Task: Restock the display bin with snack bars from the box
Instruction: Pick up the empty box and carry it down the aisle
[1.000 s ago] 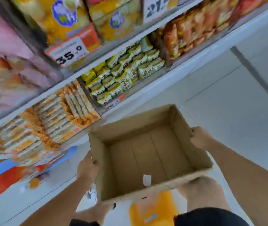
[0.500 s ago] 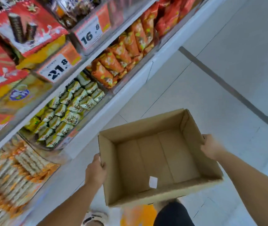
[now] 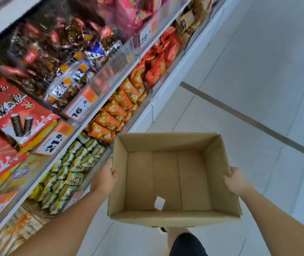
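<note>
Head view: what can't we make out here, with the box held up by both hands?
- Floor and legs under the box: hidden by its base.
- Fingers of the left hand and right hand: partly behind the box walls.
- White slip in the box: too small to read.
- Snack bars at the lower left: blurred and cut off by the frame edge.
- Dark packets on the top shelf: motion-blurred, labels unreadable.

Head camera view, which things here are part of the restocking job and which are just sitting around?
Part of the job:
cardboard box, holding only a white slip
left hand and right hand, gripping its sides

Just there:
orange packets
green-yellow packets
red wafer-roll boxes
price tags
</note>
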